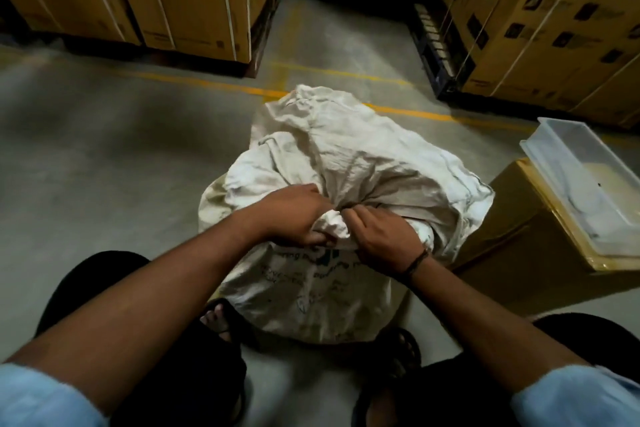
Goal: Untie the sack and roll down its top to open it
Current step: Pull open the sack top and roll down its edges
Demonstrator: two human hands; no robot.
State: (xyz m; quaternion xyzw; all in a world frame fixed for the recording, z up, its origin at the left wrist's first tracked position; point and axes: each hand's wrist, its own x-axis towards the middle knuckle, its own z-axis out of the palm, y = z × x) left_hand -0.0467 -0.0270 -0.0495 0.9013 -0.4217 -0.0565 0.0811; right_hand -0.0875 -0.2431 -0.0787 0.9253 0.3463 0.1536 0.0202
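A full white woven sack [308, 291] with faint printed writing stands on the concrete floor between my feet. Its neck is gathered into a knot [337, 218] on the near side, and the loose crumpled top [332, 135] flops away from me. My left hand [294, 215] grips the bunched cloth on the left of the knot, fingers curled under it. My right hand [381, 239], a dark band at its wrist, pinches the cloth on the right of the knot.
A brown carton [519, 246] stands right beside the sack, with a clear plastic tray [585, 180] on top. Strapped cardboard boxes on pallets line the back left [194, 0] and back right [554, 28]. Yellow floor lines [214, 85] cross behind the sack.
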